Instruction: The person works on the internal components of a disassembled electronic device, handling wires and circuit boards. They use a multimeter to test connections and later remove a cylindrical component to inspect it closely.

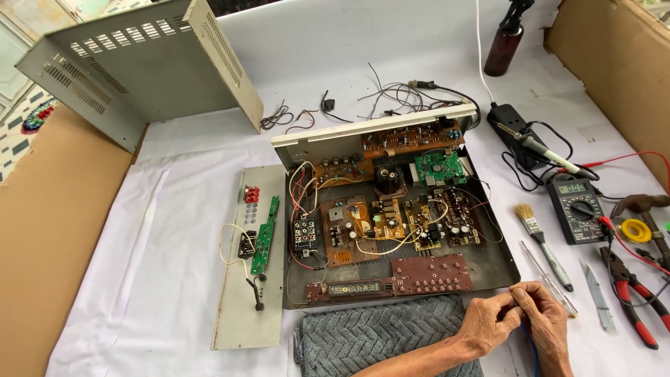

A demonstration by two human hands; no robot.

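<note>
White cloth covered the counter, with cardboard at both sides. Both hands met at the near right corner of the opened amplifier chassis: the left hand and the right hand were closed, fingertips pinched together on something too small to make out. A grey towel lay just left of them. A screwdriver, a brush, a multimeter and red-handled pliers lay to the right.
</note>
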